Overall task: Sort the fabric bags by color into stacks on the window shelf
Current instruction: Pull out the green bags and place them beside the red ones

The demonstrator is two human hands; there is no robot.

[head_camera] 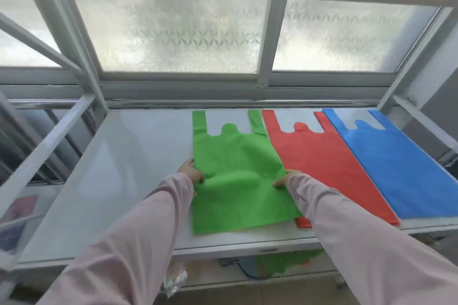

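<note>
step in hand, as i judge it: laying the green bag (235, 168) flat as its own stack on the shelf (124, 168), left of the other two.

left hand (189, 171) pinches the bag's left edge. right hand (287, 178) pinches the right edge, about level with it. the bag lies on the shelf between them, handles toward the window (173, 32), hem near the front lip.

to do it well:
- draw both edges apart evenly so the ripple between my hands goes flat.
- square the hem to the shelf front.
- the lower right corner lies over the red bag (322, 163), so i'd slide the green one a touch left to keep the colours apart (bare shelf on that side).
- release both hands together, or the light cloth will likely skew.

looks:
- green bag: thin, matte, non-woven cloth in a vest cut, with two strap handles and a rounded tab between them. soft folds cross the middle.
- red bag: just beside it on the right, same cut, flat. its near end pokes out under the green corner.
- blue bag (396, 161): furthest right, same cut. its left edge touches or laps the red; cannot tell which.
- cannot tell whether each colour is one bag or several.
</note>
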